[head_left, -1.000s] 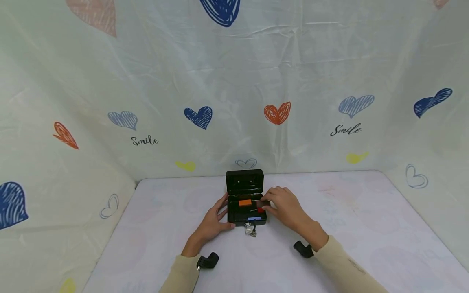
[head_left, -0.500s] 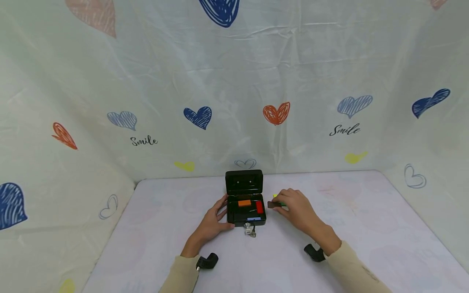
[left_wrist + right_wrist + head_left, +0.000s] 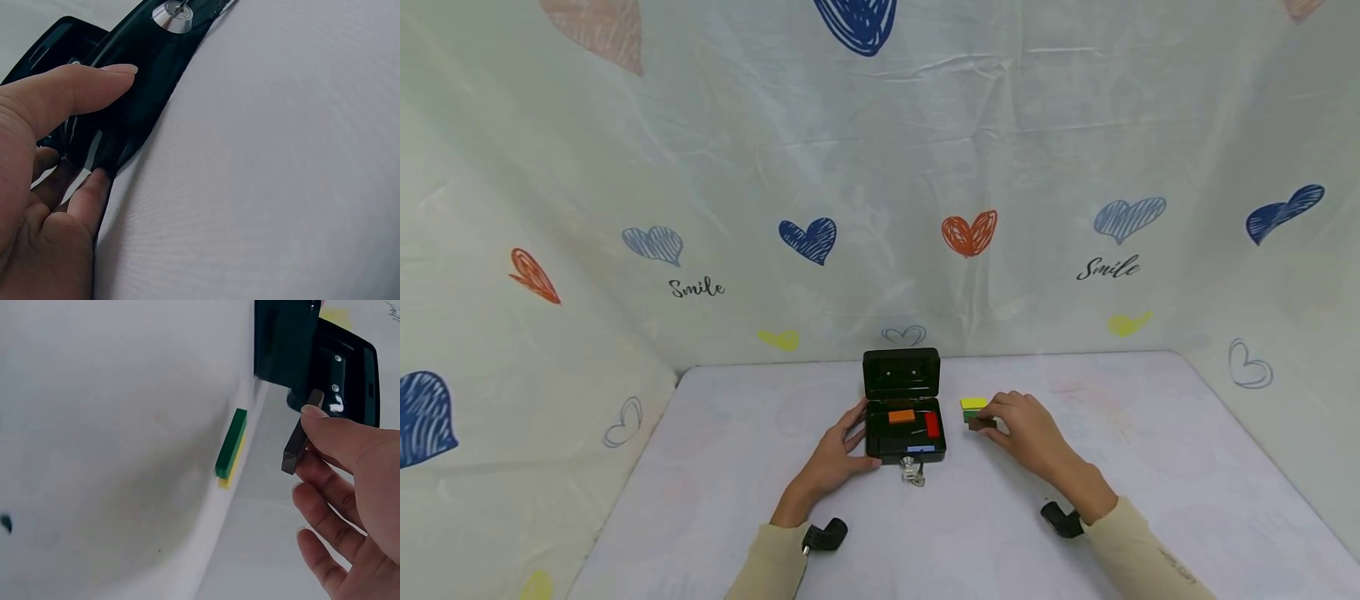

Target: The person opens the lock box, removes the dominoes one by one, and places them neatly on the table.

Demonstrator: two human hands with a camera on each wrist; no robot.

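Note:
A small black cash box stands with its lid raised. Inside lie an orange block, a red block and a pale blue strip. My left hand grips the box's left side, thumb on its front, fingers along the side. To the right of the box, my right hand pinches a dark brown block between thumb and fingers, above the table. A green block and a yellow block lie side by side just beyond it.
Keys hang from the lock on the box's front. The white table ends at a pale curtain printed with hearts, close behind the box.
My right hand has drawn the brown block out of the box and rightward, in front of the green and yellow blocks. The red block is now uncovered. My left hand stays put.

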